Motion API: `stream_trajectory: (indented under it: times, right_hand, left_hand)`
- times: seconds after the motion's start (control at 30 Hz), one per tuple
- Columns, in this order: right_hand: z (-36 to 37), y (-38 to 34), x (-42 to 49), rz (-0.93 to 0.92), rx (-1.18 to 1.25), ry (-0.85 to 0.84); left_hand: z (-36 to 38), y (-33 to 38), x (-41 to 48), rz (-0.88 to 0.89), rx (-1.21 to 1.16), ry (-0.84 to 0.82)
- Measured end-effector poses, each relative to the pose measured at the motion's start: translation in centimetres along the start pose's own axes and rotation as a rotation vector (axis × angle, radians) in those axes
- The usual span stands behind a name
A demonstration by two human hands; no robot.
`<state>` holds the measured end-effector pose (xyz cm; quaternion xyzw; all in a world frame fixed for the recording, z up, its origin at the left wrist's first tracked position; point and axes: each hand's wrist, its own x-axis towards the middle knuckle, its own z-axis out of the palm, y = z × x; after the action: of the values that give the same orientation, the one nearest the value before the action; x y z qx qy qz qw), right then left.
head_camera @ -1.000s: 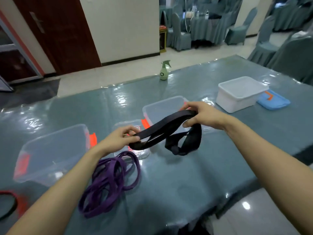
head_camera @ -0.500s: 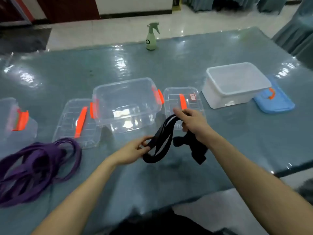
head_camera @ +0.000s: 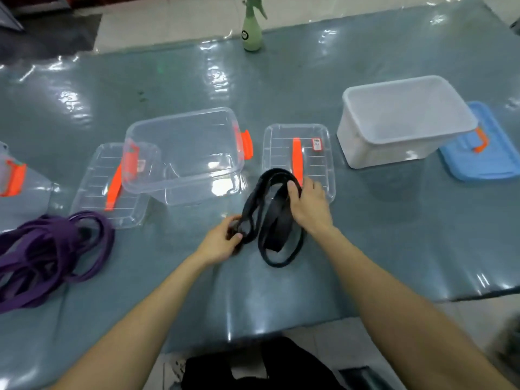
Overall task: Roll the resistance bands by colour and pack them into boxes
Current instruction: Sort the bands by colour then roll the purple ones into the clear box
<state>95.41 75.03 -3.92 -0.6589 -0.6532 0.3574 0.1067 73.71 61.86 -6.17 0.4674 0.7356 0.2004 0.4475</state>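
- The table (head_camera: 394, 235) has a glossy grey-green cover. Its near edge runs below both forearms, and its far edge passes just behind a green spray bottle (head_camera: 252, 26).
- A broad stretch of cover lies between the hands and the near edge, and another between the boxes and the far edge.
- The black band (head_camera: 277, 235) is held in loose loops over the middle of the table, in front of the boxes. Its far loop overlaps the near rim of a clear lid (head_camera: 278, 153) that has an orange handle. I cannot tell whether its lowest loop touches the cover.
- The left hand (head_camera: 222, 243) pinches the gathered left end of the band between thumb and fingers.
- The right hand (head_camera: 309, 205) grasps the band's right side, palm over the strands and thumb pressed on a loop. Its fingers are blurred.
- A clear box (head_camera: 180, 116) with orange latches stands open just left of that lid, and the cover shows through its floor.
- A second clear lid (head_camera: 92, 190) lies partly under the box's left corner.
- Purple bands (head_camera: 47, 249) lie heaped on the table at the left, touching that second lid's near corner.
- Another clear box (head_camera: 17, 187) is cut off by the left frame edge.
- A white box (head_camera: 380, 153) stands open to the right, well apart from the hands, with only its pale floor showing inside.
- A blue lid (head_camera: 489, 161) lies flat against the white box's right side.
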Motion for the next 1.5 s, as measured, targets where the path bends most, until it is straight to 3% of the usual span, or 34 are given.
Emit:
stream_trajectory:
  times: [0.1,0.17,0.33,0.4,0.47,0.5,0.57,0.7,0.77,0.9,1.07,1.3,1.5]
  right_hand:
    - [1.6,5.2,-4.3,0.053,-0.079,0.132]
    - [2.6,6.9,-6.1,0.08,-0.04,0.108]
    - [4.3,3.2,-5.3,-0.11,0.161,0.052]
    - [5.1,2.1,-4.9,-0.151,0.082,0.0]
    - [6.1,2.1,-5.0,-0.172,-0.171,-0.072]
    - [6.5,2.4,-5.1,-0.191,-0.292,-0.077]
    - [6.6,2.5,-5.2,-0.195,-0.335,-0.03]
    - [5.8,2.8,-6.0,-0.146,-0.155,0.212]
    - [5.6,3.4,-6.4,-0.182,-0.146,0.17]
    - [6.4,4.2,-6.8,-0.282,-0.376,-0.09]
    - [5.1,3.5,-7.0,-0.223,-0.382,-0.081]
    - [2.7,1.6,-8.8,-0.323,-0.548,0.136]
    - [6.4,-3.6,-11.8,-0.511,-0.58,0.071]
  left_hand:
    - [1.2,-0.7,0.5,-0.088,-0.05,0.067]
    - [1.5,-1.1,0.9,-0.127,-0.101,0.058]
    - [2.3,-0.8,0.5,-0.142,-0.318,-0.031]
    - [3.2,-0.9,-0.3,-0.086,-0.145,-0.079]
    - [4.0,-1.3,-0.8,0.006,0.167,-0.041]
    - [4.1,-1.3,-0.9,-0.001,0.212,-0.009]
    - [3.9,-1.2,-0.5,-0.043,0.184,0.041]
    - [3.0,-1.0,0.3,-0.067,0.088,0.07]
    - [2.6,-0.5,0.2,-0.094,0.071,0.096]
    - [3.1,0.7,0.2,-0.033,0.251,0.095]
    - [2.5,1.5,0.5,-0.006,0.325,0.052]
    - [0.2,0.9,-0.3,0.098,0.401,0.027]
    - [-4.7,-1.4,-4.8,0.276,0.76,0.229]
